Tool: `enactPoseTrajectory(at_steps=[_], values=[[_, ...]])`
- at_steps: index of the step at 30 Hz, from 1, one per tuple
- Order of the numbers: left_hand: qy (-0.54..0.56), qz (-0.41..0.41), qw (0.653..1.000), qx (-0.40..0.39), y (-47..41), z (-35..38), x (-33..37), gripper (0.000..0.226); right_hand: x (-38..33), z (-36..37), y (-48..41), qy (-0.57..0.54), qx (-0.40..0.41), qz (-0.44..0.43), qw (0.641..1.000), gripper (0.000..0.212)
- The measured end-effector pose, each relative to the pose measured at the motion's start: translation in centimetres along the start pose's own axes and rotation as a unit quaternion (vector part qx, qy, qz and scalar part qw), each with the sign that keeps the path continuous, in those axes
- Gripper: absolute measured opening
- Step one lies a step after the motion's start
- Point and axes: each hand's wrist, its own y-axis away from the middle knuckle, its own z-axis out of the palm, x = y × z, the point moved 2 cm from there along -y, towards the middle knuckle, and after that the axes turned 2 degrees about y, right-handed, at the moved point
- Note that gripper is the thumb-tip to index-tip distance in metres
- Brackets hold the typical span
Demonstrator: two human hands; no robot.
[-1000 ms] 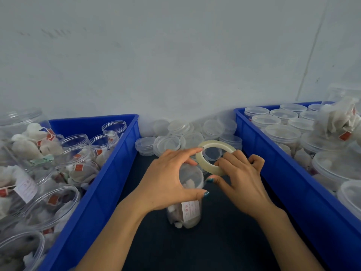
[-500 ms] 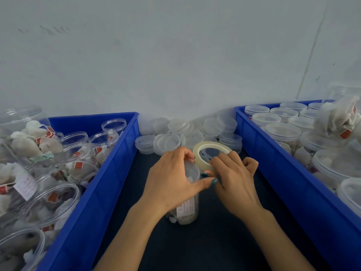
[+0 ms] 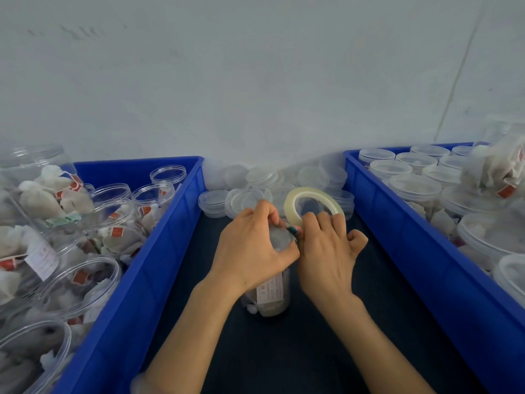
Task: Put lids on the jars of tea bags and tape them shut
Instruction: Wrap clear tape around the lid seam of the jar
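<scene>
White label (image 3: pixel 270 288) on the jar (image 3: pixel 269 309) bears unreadable red print.

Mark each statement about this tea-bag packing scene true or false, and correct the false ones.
1. The clear plastic jar of tea bags stands on the dark surface between the left blue plastic crate and the right blue plastic crate. True.
2. The right hand holds scissors. False: it holds a ring-shaped roll of clear tape at the jar's top.
3. The left hand grips the jar's top. True.
4. Every jar in the left crate wears a lid. False: the lidless clear jars there stand open.
5. Loose clear plastic lids lie piled by the wall between the crates. True.
</scene>
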Motion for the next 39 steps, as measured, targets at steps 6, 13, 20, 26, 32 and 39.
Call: enactPoseTrajectory(at_steps=[6,13,20,26,32,39], values=[[0.010,0.022,1.000,0.012,1.4,0.0,0.7,0.041,1.7,2.3,-3.4,0.017,-0.046,0.111,0.993,0.018],[-0.017,0.036,0.999,-0.024,0.7,-0.1,0.6,0.049,4.5,1.9,-3.0,-0.032,-0.108,-0.016,0.994,0.036],[-0.041,0.007,0.998,-0.051,1.0,-0.1,0.6,0.031,5.3,3.6,1.3,0.064,-0.209,-0.068,0.973,0.027],[-0.010,-0.117,0.993,-0.003,0.1,0.6,1.1,0.015,4.4,3.1,2.2,0.023,-0.200,-0.119,0.972,0.043],[0.225,-0.137,0.961,0.087,0.7,0.5,-0.3,0.020,2.9,1.3,2.4,-0.289,-0.230,-0.138,0.919,0.069],[0.530,-0.237,0.799,0.156,3.2,2.7,-2.4,0.041,0.0,1.2,5.0,-0.550,-0.214,-0.138,0.796,0.074]])
